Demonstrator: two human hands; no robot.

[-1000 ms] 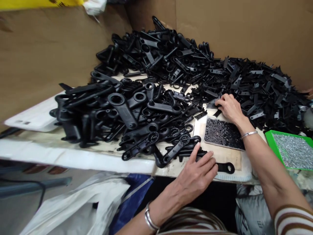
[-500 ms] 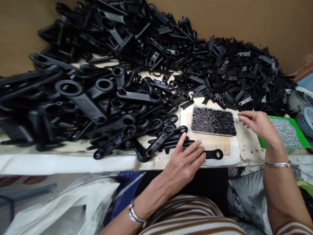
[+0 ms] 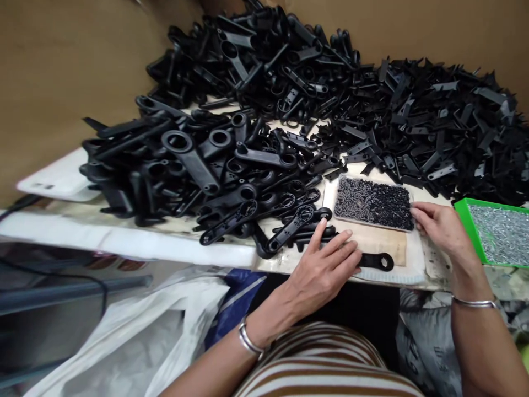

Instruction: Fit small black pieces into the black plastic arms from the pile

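My left hand (image 3: 326,264) lies flat with fingers stretched over a long black plastic handle (image 3: 382,260) at the table's front edge; only the handle's ring end shows to the right of the fingers. My right hand (image 3: 438,223) rests at the right edge of a shallow tray of small black screws (image 3: 372,203). Its fingers are bent together, and whatever they pinch is hidden. More black handles (image 3: 231,215) lie just left of my left hand.
A big heap of black handles (image 3: 198,160) fills the left and back of the table. A pile of small flat black clips (image 3: 433,121) sits at the back right. A green tray of silver screws (image 3: 496,234) stands at the right. Cardboard walls (image 3: 61,71) surround the table. White plastic bags (image 3: 136,342) hang below.
My right hand left the pile of small clips, swung out to the right, then came back to the right edge of the black-screw tray. My left hand stayed flat on the handle.
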